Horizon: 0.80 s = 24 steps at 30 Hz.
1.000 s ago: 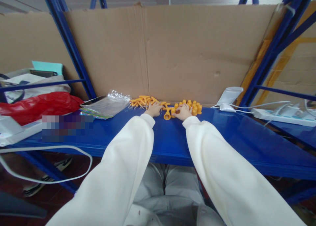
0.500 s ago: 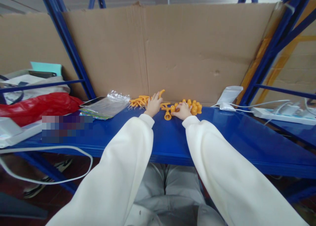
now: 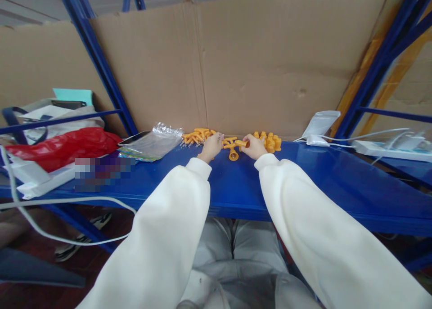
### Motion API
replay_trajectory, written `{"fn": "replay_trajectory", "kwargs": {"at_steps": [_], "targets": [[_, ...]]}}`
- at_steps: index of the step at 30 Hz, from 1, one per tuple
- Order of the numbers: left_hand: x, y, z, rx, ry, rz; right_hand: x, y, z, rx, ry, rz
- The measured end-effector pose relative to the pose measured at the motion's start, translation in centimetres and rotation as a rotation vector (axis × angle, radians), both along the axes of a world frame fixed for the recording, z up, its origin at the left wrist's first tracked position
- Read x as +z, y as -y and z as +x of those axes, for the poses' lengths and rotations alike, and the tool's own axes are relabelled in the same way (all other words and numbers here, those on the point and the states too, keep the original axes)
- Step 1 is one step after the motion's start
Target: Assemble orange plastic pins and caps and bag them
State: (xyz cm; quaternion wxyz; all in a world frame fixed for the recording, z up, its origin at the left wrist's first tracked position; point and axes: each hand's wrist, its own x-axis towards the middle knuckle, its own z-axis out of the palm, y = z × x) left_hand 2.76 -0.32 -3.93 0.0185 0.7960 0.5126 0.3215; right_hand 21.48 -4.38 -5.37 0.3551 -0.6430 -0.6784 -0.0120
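Note:
Both my arms in white sleeves reach to the back of a blue metal shelf [image 3: 236,183]. My left hand [image 3: 212,145] is closed beside a heap of long orange plastic pieces [image 3: 197,136]. My right hand [image 3: 254,147] pinches a short orange tube piece [image 3: 242,143] that points left toward the other hand. An orange bell-shaped piece [image 3: 233,154] stands on the shelf between the two hands. A cluster of small orange caps [image 3: 272,142] sits just right of my right hand. What the left fingers hold is hidden.
A cardboard sheet [image 3: 236,66] backs the shelf. Clear plastic bags [image 3: 151,142] lie to the left, then a red bag [image 3: 64,147] and a white box [image 3: 37,178]. A white pouch [image 3: 319,124], cables and a power strip [image 3: 394,149] lie to the right. Blue uprights [image 3: 97,66] frame the bay.
My left hand, which had lifted an orange piece, has come back down. My right hand has raised a short orange tube off the shelf. The camera has shifted slightly.

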Motion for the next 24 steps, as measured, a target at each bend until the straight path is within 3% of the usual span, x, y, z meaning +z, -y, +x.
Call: {"fn": "replay_trajectory", "kwargs": {"at_steps": [9,15,24], "targets": [[-0.5,0.9,-0.6,0.022,-0.301,-0.012,0.3,0.5,-0.6,0.051,0.037,0.012],[-0.2,0.6,-0.5,-0.056,-0.225,-0.030,0.3,0.0,-0.4,0.168,-0.050,0.071],[0.2,2.1,0.8,-0.022,-0.331,0.039,1.1,1.1,-2.6,0.290,-0.620,0.035]]}}
